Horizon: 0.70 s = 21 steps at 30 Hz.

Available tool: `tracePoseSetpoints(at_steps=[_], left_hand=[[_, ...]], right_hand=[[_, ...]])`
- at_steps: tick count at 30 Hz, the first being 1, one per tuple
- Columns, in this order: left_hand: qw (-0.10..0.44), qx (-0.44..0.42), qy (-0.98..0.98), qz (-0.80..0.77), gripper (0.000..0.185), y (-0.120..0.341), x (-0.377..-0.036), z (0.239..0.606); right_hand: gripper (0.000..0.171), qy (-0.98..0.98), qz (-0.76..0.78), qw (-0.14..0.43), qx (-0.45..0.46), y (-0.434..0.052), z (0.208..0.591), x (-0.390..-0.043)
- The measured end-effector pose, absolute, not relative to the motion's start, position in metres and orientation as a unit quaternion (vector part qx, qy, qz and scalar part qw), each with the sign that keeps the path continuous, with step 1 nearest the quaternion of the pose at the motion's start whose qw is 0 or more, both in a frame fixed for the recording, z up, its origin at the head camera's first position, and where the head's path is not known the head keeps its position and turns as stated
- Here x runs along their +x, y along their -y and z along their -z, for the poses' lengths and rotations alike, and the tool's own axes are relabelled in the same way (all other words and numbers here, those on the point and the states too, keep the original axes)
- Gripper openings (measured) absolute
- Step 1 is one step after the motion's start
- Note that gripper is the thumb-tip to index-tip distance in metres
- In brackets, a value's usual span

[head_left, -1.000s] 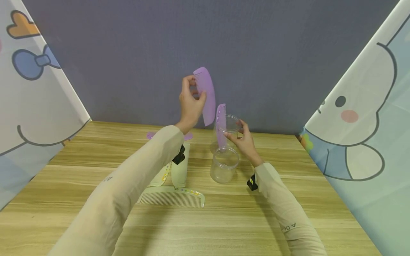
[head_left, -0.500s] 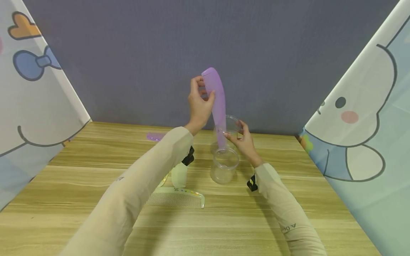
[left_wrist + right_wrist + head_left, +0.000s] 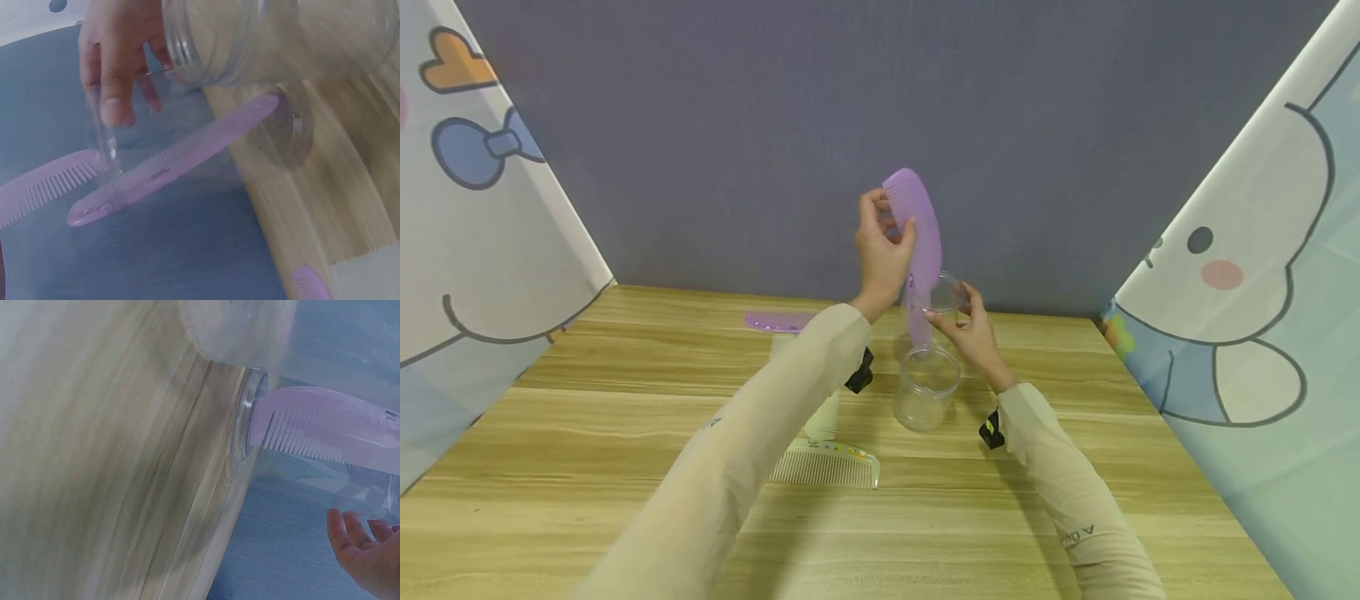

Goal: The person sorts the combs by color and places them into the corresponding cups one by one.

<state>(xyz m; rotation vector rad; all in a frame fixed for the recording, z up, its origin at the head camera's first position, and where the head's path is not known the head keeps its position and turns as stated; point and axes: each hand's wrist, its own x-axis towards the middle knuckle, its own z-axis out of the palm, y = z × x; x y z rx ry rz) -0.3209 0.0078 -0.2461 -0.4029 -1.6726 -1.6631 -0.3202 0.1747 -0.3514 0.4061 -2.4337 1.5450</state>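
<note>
My left hand (image 3: 883, 258) pinches a purple comb (image 3: 916, 218) near its upper end, slightly tilted over the rear clear plastic jar (image 3: 951, 302). In the left wrist view the held comb (image 3: 47, 187) has its toothed end right at the jar's mouth. A second purple comb (image 3: 181, 159) leans inside that jar, its end sticking out past the rim. My right hand (image 3: 973, 333) grips the jar near its rim, thumb in front and fingers on the far right side. The right wrist view shows the comb (image 3: 325, 425) through the jar wall.
An uncovered clear jar (image 3: 921, 408) stands just in front of the rear one. Left of it lie a pale green comb (image 3: 831, 467) and more pale green pieces, partly hidden by my left sleeve. Another purple comb (image 3: 775, 321) lies behind. A grey wall (image 3: 1037, 167) bounds the table.
My left hand has moved right and slightly down, bringing the purple comb from beside the rear jar to over its mouth. My right hand stays on the jar.
</note>
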Motion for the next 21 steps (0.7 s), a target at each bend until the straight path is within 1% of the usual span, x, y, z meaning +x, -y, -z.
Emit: tracePoseSetpoints(at_steps=[10,13,17,21], left_hand=[[0.366,-0.161,0.673,0.622,0.041,-0.017,-0.322,0.27],[0.361,-0.157,0.676,0.623,0.04,-0.019,-0.322,0.277],[0.358,-0.158,0.678,0.622,0.04,-0.02,-0.324,0.285],[0.347,-0.16,0.686,0.619,0.04,-0.021,-0.325,0.293]], right_hand=[[0.084,0.836,-0.517,0.121,0.138,-0.175,0.353,-0.321],[0.08,0.831,-0.527,0.112,0.139,-0.171,0.343,-0.31],[0.079,0.829,-0.533,0.103,0.135,-0.17,0.34,-0.308],[0.084,0.835,-0.522,0.114,0.135,-0.174,0.352,-0.318]])
